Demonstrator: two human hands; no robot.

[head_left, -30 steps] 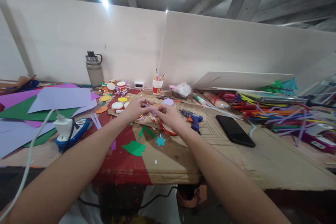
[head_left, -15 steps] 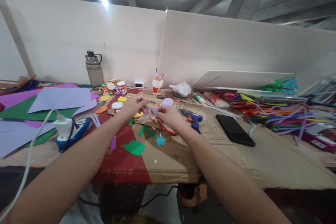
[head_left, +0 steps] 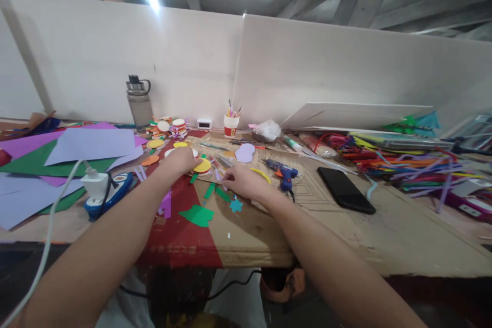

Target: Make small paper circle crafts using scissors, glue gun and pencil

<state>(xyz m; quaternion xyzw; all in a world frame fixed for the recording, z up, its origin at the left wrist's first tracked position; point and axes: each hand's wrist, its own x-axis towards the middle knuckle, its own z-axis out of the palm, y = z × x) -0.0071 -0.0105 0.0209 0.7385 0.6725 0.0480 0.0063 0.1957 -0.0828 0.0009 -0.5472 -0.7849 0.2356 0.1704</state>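
Observation:
My left hand [head_left: 183, 159] reaches over the table with its fingers curled at the near side of a small round paper drum [head_left: 202, 166] with a yellow top and a red-and-white side. Its fingertips seem to grip the rim. Low over the cardboard, my right hand [head_left: 243, 181] has its fingers pinched together; whatever is between them is hidden. Scissors blades [head_left: 226, 161] show just beyond its fingers, and a yellow curved handle [head_left: 262, 174] lies beside the knuckles. A lilac scalloped paper shape [head_left: 245, 152] is behind it. Nearer me lie a blue paper flower [head_left: 236, 205] and a green paper scrap [head_left: 198, 216].
A blue glue gun [head_left: 285, 174] and a black phone [head_left: 345, 189] lie to the right, before bundled pipe cleaners [head_left: 407, 164]. Left are coloured paper sheets [head_left: 90, 146] and a power strip [head_left: 109, 195]. A bottle [head_left: 139, 105] and pen cup [head_left: 231, 125] stand behind.
My hands have moved apart and lower. The left went toward me and left to the yellow-topped drum; the right came down to the cardboard, uncovering the lilac shape and the scissors blades.

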